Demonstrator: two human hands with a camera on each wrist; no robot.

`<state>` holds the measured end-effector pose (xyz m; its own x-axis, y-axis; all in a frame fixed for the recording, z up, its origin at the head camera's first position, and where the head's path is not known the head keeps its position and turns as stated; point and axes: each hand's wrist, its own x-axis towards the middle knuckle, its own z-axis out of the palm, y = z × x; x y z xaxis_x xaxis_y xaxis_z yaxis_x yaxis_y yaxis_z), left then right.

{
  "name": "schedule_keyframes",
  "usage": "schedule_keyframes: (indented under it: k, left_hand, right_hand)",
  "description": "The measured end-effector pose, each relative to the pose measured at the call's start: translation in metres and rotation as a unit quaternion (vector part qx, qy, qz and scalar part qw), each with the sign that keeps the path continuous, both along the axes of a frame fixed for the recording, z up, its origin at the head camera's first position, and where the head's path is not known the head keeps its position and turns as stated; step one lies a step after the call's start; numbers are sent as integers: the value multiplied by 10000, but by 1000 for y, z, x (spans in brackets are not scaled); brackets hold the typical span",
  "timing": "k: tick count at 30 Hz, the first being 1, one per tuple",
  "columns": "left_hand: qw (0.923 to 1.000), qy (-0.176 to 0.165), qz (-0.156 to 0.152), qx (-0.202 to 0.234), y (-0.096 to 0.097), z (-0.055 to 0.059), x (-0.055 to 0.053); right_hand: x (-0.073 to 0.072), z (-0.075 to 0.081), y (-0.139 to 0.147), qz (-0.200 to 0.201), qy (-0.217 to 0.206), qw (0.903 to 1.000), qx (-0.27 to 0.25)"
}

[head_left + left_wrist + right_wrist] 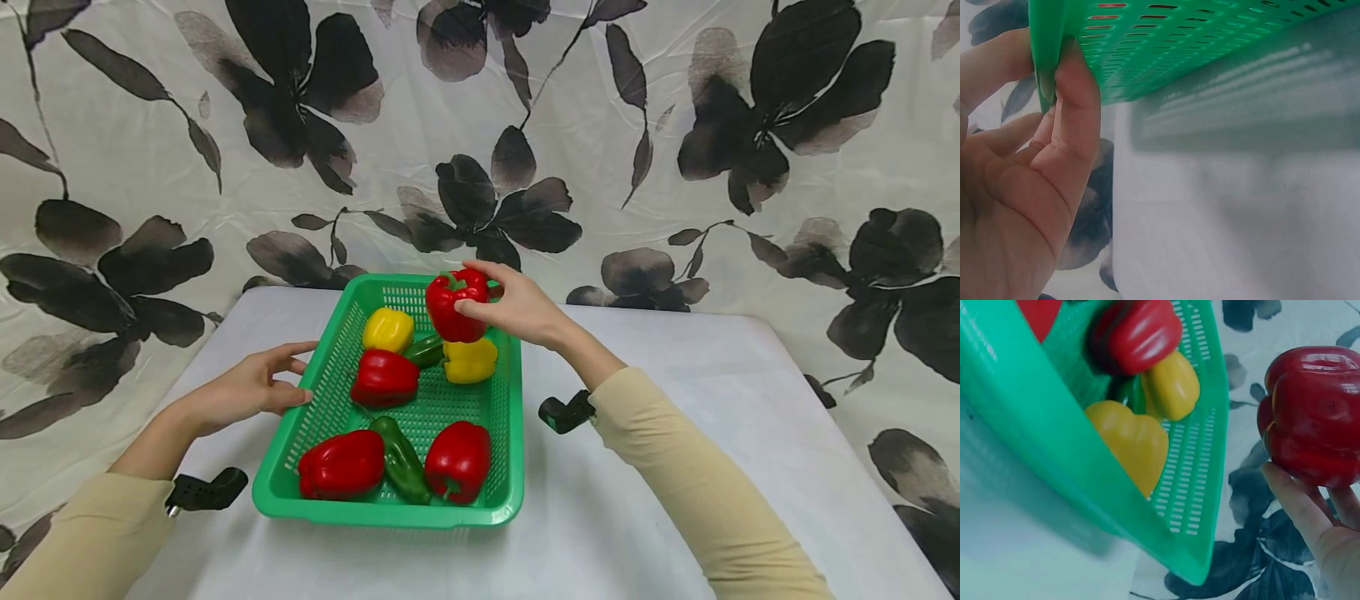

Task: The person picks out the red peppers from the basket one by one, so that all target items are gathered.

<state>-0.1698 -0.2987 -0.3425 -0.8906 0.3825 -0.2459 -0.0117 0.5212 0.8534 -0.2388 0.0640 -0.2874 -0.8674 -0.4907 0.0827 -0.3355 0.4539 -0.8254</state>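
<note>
My right hand [521, 310] holds a red bell pepper [454, 307] above the far right part of a green plastic basket [390, 514]. In the right wrist view, the held pepper [1317, 419] is raised apart from the basket. My left hand [243, 390] grips the basket's left rim, and the left wrist view shows its fingers [1079, 115] at the rim. Inside the basket lie a red bell pepper [385, 379] mid-left, another red one [342, 465] front left and a third [458, 462] front right. Two yellow bell peppers [388, 330] lie toward the back.
A long green pepper [405, 467] lies between the front red ones; another green one [426, 352], partly hidden, sits between the yellow ones. The basket is on a white-covered table [645, 500]. Behind it hangs a floral cloth [600, 125]. Both wrists carry black devices [206, 490].
</note>
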Motion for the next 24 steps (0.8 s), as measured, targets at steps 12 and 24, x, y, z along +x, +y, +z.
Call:
schedule_keyframes:
  k: [12, 24]
  left_hand:
    - [10000, 52, -29, -12, 0, 1, 0]
    - [9999, 11, 48, -111, 2, -3, -2]
  right_hand:
    - [-6, -3, 19, -380, -164, 9991, -132]
    - [-13, -9, 40, -1032, -381, 9935, -293]
